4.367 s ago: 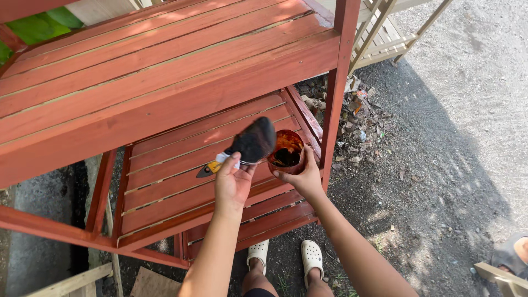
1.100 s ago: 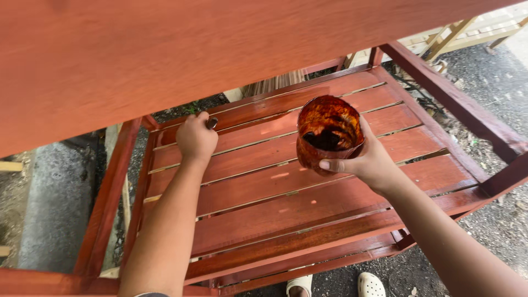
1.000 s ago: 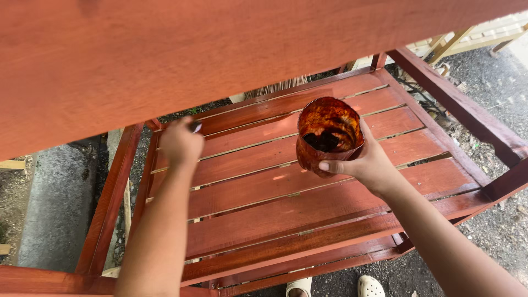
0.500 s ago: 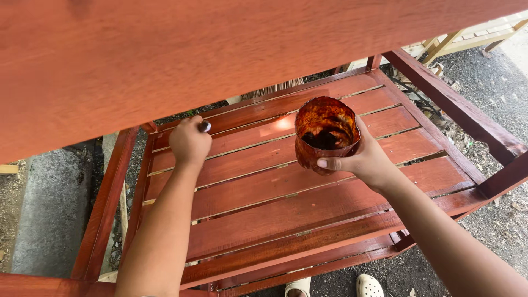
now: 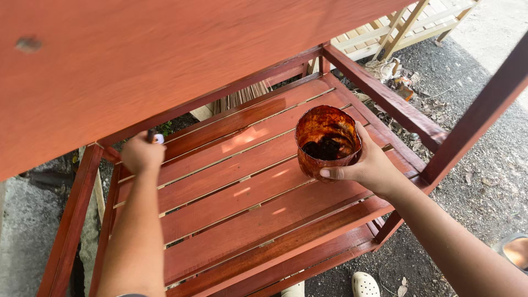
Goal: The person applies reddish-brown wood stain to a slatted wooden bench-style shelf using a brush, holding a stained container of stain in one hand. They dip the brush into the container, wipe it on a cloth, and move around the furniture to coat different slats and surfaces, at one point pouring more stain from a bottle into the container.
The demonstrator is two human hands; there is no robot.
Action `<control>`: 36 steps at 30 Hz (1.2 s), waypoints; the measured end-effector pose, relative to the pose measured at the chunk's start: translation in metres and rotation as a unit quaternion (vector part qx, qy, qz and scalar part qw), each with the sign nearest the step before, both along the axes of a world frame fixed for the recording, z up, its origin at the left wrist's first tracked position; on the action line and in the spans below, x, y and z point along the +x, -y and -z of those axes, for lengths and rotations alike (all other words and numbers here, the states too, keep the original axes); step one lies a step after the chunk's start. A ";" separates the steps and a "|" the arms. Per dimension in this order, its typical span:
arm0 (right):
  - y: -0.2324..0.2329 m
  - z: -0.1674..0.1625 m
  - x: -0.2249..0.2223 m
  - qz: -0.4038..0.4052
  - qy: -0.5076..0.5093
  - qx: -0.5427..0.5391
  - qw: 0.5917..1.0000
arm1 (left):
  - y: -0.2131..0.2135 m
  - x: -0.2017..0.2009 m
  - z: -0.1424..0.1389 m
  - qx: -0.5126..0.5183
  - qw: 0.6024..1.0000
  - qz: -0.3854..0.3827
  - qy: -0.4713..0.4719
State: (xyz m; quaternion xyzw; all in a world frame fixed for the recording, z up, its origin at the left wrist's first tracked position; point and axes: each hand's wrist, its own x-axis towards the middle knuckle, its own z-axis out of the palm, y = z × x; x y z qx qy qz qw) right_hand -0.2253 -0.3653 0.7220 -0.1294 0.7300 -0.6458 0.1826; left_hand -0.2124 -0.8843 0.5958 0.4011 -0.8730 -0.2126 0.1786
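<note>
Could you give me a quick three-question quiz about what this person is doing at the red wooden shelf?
1. True or false: the right hand holds the stained cup above the slatted shelf.
2. Where is the left hand? A) far-left corner of the shelf B) inside the cup C) on the ground
3. Fill in: the cup holds a dark ____ stain.

Key: 1 true; 2 A; 3 reddish-brown.
</note>
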 end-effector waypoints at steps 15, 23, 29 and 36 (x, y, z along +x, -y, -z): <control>-0.066 -0.009 0.003 0.043 -0.040 0.006 0.998 | -0.320 -0.196 -0.011 0.100 0.969 0.198 -0.111; -0.072 -0.002 -0.006 0.088 0.043 0.029 0.995 | -0.352 -0.246 0.004 0.403 0.889 0.083 -0.201; -0.076 -0.012 -0.011 0.037 0.035 -0.017 0.999 | -0.242 -0.199 0.003 0.427 0.872 -0.031 -0.237; -0.079 -0.017 -0.016 0.027 0.026 -0.042 0.998 | -0.230 -0.189 0.019 0.521 0.809 -0.011 -0.273</control>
